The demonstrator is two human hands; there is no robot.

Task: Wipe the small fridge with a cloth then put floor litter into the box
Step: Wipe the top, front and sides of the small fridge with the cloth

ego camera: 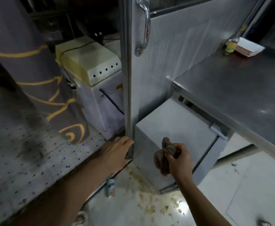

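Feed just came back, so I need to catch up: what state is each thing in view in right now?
Small fridge: lid closed.
Cloth: bunched up, gripped by the right hand.
Left hand: fingers straight, resting on the tall door edge.
Carton: lying on the floor.
Floor litter: scattered, not picked up.

Open floor (247, 185) front-right of small fridge (174, 126); tall door edge (128, 88) tight on its left, counter (241, 88) overhanging behind.
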